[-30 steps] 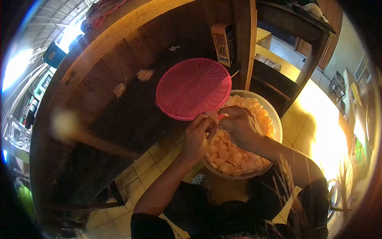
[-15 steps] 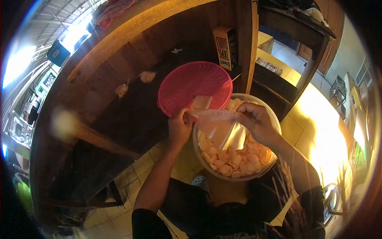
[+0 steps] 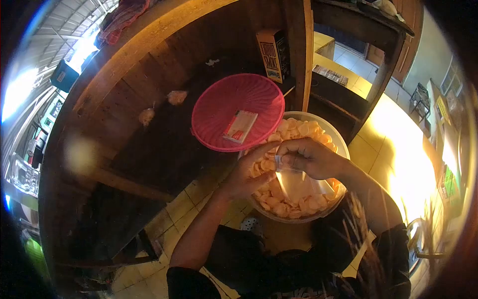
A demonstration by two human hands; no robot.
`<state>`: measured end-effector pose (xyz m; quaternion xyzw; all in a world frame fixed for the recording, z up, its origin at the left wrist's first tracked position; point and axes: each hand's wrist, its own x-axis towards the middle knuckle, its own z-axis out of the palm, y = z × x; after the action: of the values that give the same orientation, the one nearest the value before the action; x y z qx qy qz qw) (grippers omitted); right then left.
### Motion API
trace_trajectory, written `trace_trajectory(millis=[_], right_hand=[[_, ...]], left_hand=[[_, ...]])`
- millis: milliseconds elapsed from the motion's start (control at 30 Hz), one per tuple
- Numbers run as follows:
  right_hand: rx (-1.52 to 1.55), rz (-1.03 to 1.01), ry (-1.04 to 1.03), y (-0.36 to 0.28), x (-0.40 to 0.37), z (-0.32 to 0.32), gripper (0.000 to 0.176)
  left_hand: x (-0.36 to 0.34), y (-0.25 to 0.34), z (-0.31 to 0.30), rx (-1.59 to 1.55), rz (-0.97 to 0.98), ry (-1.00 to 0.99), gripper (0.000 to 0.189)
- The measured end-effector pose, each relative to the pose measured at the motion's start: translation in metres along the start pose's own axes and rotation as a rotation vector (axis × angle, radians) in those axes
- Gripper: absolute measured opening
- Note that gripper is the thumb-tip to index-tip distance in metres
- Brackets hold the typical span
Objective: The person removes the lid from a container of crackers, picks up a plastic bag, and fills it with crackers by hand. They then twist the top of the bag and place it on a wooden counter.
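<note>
Bag (image 3: 295,185) lowered, slanting lengthwise down rightward; right hand (image 3: 312,158) pinching it, left hand (image 3: 245,175) spread.

clear bag (image 3: 298,185): top partly behind hands (image 3: 311,159) | packet (image 3: 241,126): print too small | red cloth (image 3: 124,21): cut off above

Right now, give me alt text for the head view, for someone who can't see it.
A bare right hand holds a clear plastic bag over a tub of pale rounded chips, the left hand open beside the bag. Nearby, a pink lid bears a flat packet.
</note>
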<state>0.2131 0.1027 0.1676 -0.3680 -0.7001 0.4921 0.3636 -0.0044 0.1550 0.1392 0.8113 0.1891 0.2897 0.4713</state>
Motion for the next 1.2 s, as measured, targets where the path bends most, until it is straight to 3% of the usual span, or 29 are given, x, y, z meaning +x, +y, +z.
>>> trace_trajectory(millis=[33,167,233,267,333,467,567,633,733,867,933,1067,1100,1167,1200], right_hand=[[-0.031,0.051,-0.033,-0.002,0.0,0.0,0.014],[-0.126,-0.026,0.021,0.007,0.0,-0.008,0.013],[-0.16,-0.011,0.08,0.005,-0.001,-0.015,0.009],[-0.159,-0.012,0.079,0.009,-0.002,-0.018,0.009],[-0.25,-0.011,0.199,0.018,-0.002,-0.023,0.005],[-0.435,-0.001,0.296,0.023,-0.004,-0.026,0.003],[-0.642,-0.119,0.4,0.029,-0.002,-0.024,0.007],[-0.782,-0.307,0.679,0.018,0.004,-0.019,0.021],[-0.586,-0.185,0.625,0.008,0.0,-0.009,0.032],[-0.435,-0.261,0.445,0.023,0.001,0.008,0.032],[-0.393,-0.2,0.397,0.024,0.0,0.011,0.029],[-0.233,-0.039,0.258,0.019,0.003,0.012,0.019],[-0.232,-0.035,0.256,0.017,0.003,0.011,0.019],[-0.342,-0.004,0.002,0.014,0.004,0.01,0.028],[-0.34,-0.001,-0.002,0.017,0.005,0.013,0.028]], left_hand=[[-0.001,0.002,0.003,-0.087,-0.096,-0.044,0.054],[-0.006,-0.017,0.001,-0.208,-0.142,-0.018,0.04],[-0.008,-0.02,-0.007,-0.242,-0.337,-0.081,0.026],[-0.009,-0.019,-0.008,-0.241,-0.338,-0.079,0.026],[-0.01,-0.016,-0.009,-0.314,-0.494,0.011,0.02],[-0.011,-0.025,-0.01,-0.524,-0.384,0.067,0.019],[-0.009,-0.024,-0.014,-0.551,-0.494,0.125,0.019],[-0.009,-0.025,-0.015,-0.583,-0.568,0.28,0.02],[-0.006,-0.024,-0.008,-0.625,-0.427,0.406,0.023],[-0.001,-0.015,0.003,-0.557,-0.436,0.487,0.024],[-0.001,-0.017,0.007,-0.561,-0.368,0.502,0.025],[-0.002,-0.009,0.009,-0.512,-0.403,0.451,0.026],[0.0,0.002,0.011,-0.526,-0.415,0.426,0.026],[0.0,0.006,0.014,-0.541,-0.429,0.404,0.027],[0.0,0.004,0.015,-0.505,-0.435,0.333,0.026]])
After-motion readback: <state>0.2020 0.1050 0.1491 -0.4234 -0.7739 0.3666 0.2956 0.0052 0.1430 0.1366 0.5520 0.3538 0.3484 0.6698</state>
